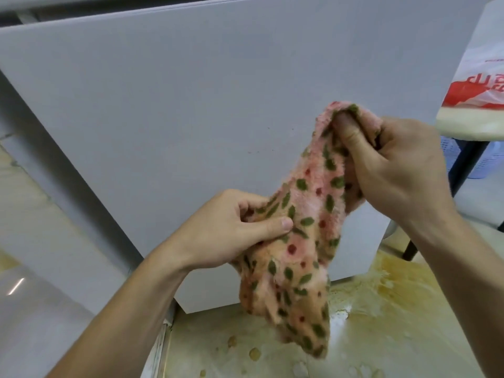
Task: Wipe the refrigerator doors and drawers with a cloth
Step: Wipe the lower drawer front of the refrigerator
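While cloth (305, 236) hangs before refrigerator door (191, 118), left hand (218, 236) and right hand (401, 170) pinch it, each grip closed; right fingertips hidden in folds.

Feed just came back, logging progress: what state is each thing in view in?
cloth: bunched, held in the air by both hands, lower end hanging.
left hand: grips the cloth's middle, thumb pressed on it.
right hand: grips the cloth's top end.
refrigerator door: small dark specks, no cloth on it.
floor: stained yellowish, spotted.
plastic bag: lying on a table, right.
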Demonstrator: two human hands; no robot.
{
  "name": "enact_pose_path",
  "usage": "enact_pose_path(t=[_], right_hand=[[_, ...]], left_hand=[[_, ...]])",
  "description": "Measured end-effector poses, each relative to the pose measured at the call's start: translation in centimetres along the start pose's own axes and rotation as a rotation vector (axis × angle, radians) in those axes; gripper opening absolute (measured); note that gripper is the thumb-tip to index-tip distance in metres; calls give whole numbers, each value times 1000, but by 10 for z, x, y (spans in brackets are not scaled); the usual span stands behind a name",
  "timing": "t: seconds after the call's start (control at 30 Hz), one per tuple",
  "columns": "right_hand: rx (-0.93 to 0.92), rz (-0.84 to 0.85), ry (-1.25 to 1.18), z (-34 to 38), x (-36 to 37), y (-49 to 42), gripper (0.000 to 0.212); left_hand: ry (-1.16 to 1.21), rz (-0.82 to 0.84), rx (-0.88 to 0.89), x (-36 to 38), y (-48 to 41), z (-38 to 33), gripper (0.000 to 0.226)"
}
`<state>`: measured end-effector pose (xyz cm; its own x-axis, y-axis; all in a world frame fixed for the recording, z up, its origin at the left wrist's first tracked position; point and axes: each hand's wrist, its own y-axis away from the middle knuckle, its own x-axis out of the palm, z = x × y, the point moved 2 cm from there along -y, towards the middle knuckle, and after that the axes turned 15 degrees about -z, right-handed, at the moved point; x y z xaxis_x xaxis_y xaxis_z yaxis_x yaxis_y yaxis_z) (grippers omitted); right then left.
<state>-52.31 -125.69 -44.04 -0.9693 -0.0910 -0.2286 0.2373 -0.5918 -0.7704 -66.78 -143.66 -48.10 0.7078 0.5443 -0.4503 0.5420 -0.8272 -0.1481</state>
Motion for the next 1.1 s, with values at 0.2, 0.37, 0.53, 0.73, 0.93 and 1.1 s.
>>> enact_pose_path(t=[0.2, 0.37, 0.53, 0.73, 0.93, 1.1], right_hand=[[136, 73, -6, -5, -15, -7, 78], [428, 313, 53, -26, -16, -11, 94], [592, 189, 0, -38, -16, -13, 87], [742, 224, -223, -50, -13, -11, 83], [695, 661, -863, -61, -17, -3, 60], [737, 501, -978, -76, -20, 8, 54]], left_hand=[[95, -179, 46, -7, -5, -4, 53], [-47, -183, 59, -11, -9, -1, 53], [-117, 97, -94, -19, -7, 10, 34], [141, 202, -182, -18, -4, 26, 37], [986, 346, -324, -7, 6, 49, 72], [955, 545, -393, -4, 22, 75, 61]])
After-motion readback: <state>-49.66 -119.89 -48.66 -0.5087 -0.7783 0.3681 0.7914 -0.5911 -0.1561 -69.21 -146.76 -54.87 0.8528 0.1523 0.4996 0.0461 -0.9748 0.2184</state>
